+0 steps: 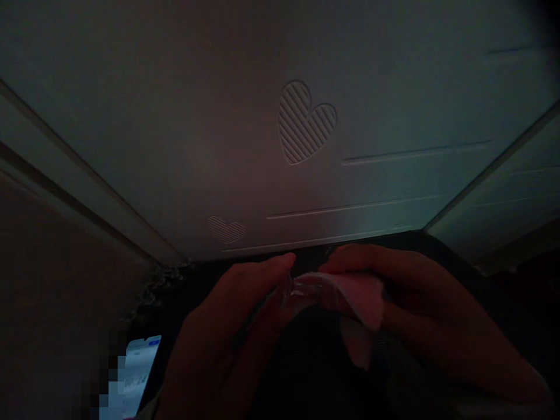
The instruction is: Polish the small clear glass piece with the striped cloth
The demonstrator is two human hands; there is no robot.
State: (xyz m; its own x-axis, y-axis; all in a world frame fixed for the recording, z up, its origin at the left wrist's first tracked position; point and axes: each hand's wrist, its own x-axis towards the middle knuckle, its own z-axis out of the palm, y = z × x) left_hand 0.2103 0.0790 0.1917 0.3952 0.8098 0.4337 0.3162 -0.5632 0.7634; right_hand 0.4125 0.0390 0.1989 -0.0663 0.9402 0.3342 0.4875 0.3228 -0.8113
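Note:
The view is very dark. My right hand (424,303) is closed on a soft pink cloth (359,294), with one corner hanging below the fingers. My left hand (223,315) grips a clear, shiny thing (295,287), its thumb lying along the top. The cloth reaches across to this clear thing and touches it between my two hands. What kind of thing it is, I cannot make out, since fingers and shadow cover most of it.
A pale panel (219,116) with a large striped heart (306,123), a smaller heart (226,229) and grooved lines stands in front. At the lower left glows a phone screen (142,367), partly pixelated. Small crumpled shiny bits (160,280) lie along the panel's foot.

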